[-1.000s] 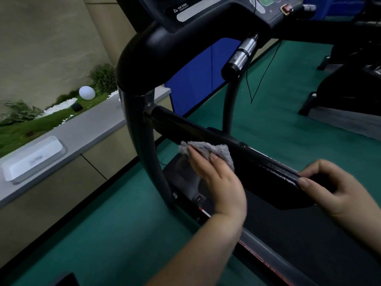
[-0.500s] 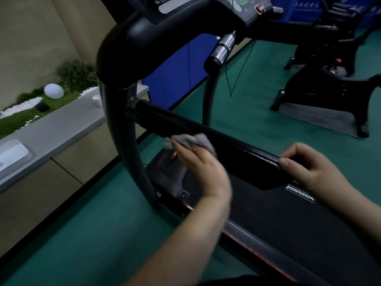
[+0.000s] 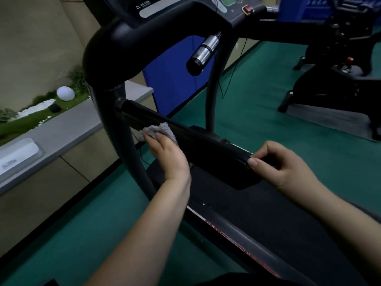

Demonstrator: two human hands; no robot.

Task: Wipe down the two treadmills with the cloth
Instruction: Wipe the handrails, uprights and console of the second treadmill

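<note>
Head view: left hand [image 3: 165, 155] grip bunches soft, light cloth [image 3: 158, 131] against rigid handrail [image 3: 206, 149]; right hand [image 3: 278, 164] grip wraps handrail end; best held wadded under fingers.

The small grey cloth [image 3: 158, 131] looks like fluffy, nubby terry, soft and matt against the long black treadmill handrail [image 3: 206, 149], whose padded cover has a faint sheen along its top edge. The curved black upright post [image 3: 115, 65] is smooth moulded plastic or painted metal — which one cannot be told — while the short silver cylinder grip [image 3: 204, 50] under the console is bright, polished metal. The green floor [image 3: 257, 112] looks matt and finely textured — and the pale grey ledge [image 3: 68, 124] smooth and dull.
</note>
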